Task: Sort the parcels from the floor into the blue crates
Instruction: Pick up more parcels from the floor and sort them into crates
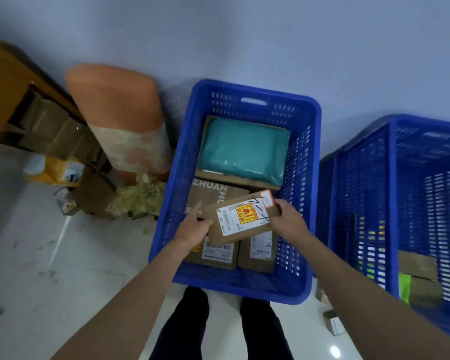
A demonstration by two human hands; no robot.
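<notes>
Right now both sets of fingers pinch a small cardboard parcel (240,222) by its ends. The left hand (195,231) clamps the 9 o'clock end, forefinger sticking out straight, and the right hand (289,222) curls round the 3 o'clock end. The parcel sits tilted, label up, over two labelled boxes (218,253) inside the blue crate (244,291). At 12 o'clock in there lies a teal mailer (244,152). Off at 3 o'clock stands a second blue crate (391,203), and at 10 o'clock an orange roll (117,110).
</notes>
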